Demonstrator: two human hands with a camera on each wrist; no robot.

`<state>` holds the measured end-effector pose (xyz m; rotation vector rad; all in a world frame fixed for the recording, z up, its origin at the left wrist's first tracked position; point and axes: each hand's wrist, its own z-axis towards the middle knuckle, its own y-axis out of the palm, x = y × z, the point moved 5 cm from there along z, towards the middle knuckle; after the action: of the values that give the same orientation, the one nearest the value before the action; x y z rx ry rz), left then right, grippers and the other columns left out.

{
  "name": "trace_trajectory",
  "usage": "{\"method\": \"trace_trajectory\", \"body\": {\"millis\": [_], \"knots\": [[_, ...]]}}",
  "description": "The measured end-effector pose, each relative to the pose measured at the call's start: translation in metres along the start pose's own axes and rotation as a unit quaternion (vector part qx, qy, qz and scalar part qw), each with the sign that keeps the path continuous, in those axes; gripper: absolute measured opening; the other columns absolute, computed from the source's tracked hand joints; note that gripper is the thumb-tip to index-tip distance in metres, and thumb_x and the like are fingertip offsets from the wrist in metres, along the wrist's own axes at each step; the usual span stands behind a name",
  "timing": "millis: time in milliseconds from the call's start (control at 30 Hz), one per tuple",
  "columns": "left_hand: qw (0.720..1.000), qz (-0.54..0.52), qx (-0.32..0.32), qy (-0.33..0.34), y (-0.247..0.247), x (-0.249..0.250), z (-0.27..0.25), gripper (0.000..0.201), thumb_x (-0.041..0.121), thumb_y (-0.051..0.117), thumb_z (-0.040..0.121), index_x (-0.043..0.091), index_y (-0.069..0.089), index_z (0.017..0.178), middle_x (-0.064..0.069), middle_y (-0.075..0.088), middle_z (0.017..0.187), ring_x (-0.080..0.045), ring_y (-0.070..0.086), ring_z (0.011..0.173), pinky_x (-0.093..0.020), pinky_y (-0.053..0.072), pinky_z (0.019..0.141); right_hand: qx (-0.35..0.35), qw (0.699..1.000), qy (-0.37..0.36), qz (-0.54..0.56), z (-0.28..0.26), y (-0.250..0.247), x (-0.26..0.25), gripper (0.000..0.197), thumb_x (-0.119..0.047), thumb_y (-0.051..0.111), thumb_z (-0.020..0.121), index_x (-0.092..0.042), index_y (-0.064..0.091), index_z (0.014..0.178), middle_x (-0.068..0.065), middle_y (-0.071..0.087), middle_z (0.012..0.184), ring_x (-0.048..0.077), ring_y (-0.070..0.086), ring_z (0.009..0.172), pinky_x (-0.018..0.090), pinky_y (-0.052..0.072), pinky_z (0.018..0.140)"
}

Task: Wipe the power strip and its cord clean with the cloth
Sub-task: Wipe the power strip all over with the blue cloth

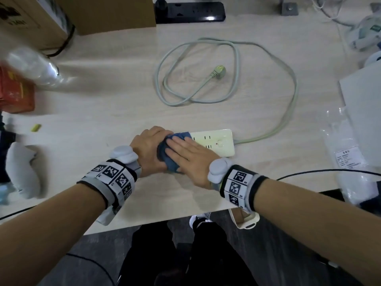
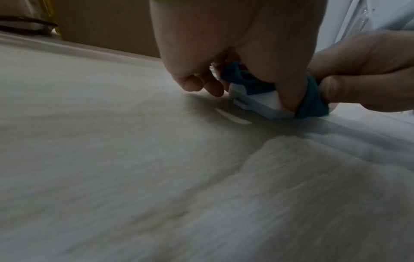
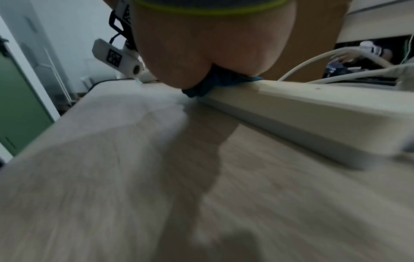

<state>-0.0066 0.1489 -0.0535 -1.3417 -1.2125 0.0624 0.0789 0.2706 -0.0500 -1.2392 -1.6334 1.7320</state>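
Observation:
A white power strip (image 1: 216,143) lies on the wooden table (image 1: 103,120) near the front edge. My left hand (image 1: 148,149) grips its left end, with the thumb (image 2: 286,92) on the near side and the curled fingers (image 2: 201,86) on the far side. A blue cloth (image 1: 170,162) covers that end of the strip (image 2: 257,102). My right hand (image 1: 185,155) lies on the cloth with straight fingers on top, and its thumb (image 2: 340,90) pinches a fold of the cloth (image 2: 311,102). The pale cord (image 1: 237,65) loops behind, with the plug (image 1: 219,70) inside the loop.
Cardboard boxes (image 1: 113,13) and a black power strip (image 1: 189,10) stand at the back. A plastic bottle (image 1: 35,67) and an orange packet (image 1: 14,93) are on the left. To the right are a white box (image 1: 362,106), a plastic bag (image 1: 346,145) and a black cable (image 1: 309,172).

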Motion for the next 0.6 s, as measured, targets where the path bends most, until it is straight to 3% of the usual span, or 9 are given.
{"method": "trace_trajectory", "body": {"millis": [67,133,233,333,433,533,600], "knots": [[1.000,0.014,-0.008,-0.009,-0.001,-0.002,0.001,0.081,0.061,0.072,0.051,0.033,0.049,0.123,0.009,0.052,0.116,-0.017,0.054,0.096,-0.040,0.048,0.083,-0.006,1.000,0.024,-0.018,-0.027,-0.006,0.029,0.056,-0.017,0.055,0.092,0.002,0.038,0.141,0.023,0.036,0.148,0.039,0.031,0.138,0.049,0.020,0.115],[0.999,0.026,-0.031,-0.027,-0.002,-0.002,0.001,0.079,0.060,0.072,0.052,0.036,0.047,0.123,0.011,0.050,0.117,-0.016,0.052,0.097,-0.039,0.046,0.085,-0.009,0.997,0.057,-0.046,-0.063,-0.016,0.064,0.055,-0.025,0.045,0.095,0.000,0.031,0.142,0.023,0.036,0.147,0.038,0.032,0.137,0.048,0.022,0.115],[0.998,0.029,-0.042,-0.042,-0.004,0.000,0.001,0.080,0.059,0.071,0.053,0.036,0.046,0.125,0.013,0.048,0.120,-0.014,0.051,0.099,-0.038,0.045,0.088,-0.019,0.996,0.078,-0.050,-0.095,-0.023,0.091,0.054,-0.028,0.037,0.095,-0.002,0.028,0.142,0.022,0.035,0.148,0.037,0.031,0.138,0.045,0.018,0.116],[0.997,0.026,-0.056,-0.046,-0.005,0.003,0.002,0.079,0.059,0.071,0.054,0.036,0.045,0.124,0.014,0.047,0.119,-0.012,0.050,0.100,-0.036,0.045,0.087,-0.003,0.994,0.094,-0.047,-0.083,-0.015,0.077,0.052,-0.017,0.047,0.094,0.003,0.036,0.140,0.024,0.036,0.147,0.039,0.032,0.137,0.050,0.024,0.115],[0.997,0.025,-0.051,-0.058,-0.004,0.004,0.002,0.080,0.061,0.071,0.051,0.034,0.047,0.123,0.012,0.049,0.116,-0.014,0.053,0.097,-0.038,0.046,0.085,0.014,0.996,0.075,-0.038,-0.048,-0.005,0.042,0.064,-0.006,0.064,0.084,0.003,0.037,0.141,0.023,0.033,0.149,0.039,0.029,0.138,0.050,0.018,0.114],[0.998,0.018,-0.029,-0.049,-0.003,0.007,0.001,0.085,0.068,0.067,0.048,0.028,0.052,0.122,0.006,0.054,0.112,-0.019,0.058,0.094,-0.039,0.050,0.083,0.004,0.999,0.042,-0.020,-0.006,-0.001,0.006,0.070,-0.005,0.064,0.080,0.000,0.035,0.143,0.022,0.030,0.151,0.038,0.026,0.140,0.046,0.011,0.115],[0.998,0.022,-0.033,-0.052,-0.004,0.009,0.001,0.087,0.068,0.064,0.047,0.026,0.053,0.122,0.004,0.055,0.112,-0.020,0.059,0.095,-0.039,0.050,0.083,-0.006,0.999,0.033,0.000,0.003,-0.003,-0.003,0.067,-0.003,0.062,0.079,0.001,0.039,0.142,0.022,0.033,0.149,0.038,0.029,0.139,0.045,0.012,0.114]]}}
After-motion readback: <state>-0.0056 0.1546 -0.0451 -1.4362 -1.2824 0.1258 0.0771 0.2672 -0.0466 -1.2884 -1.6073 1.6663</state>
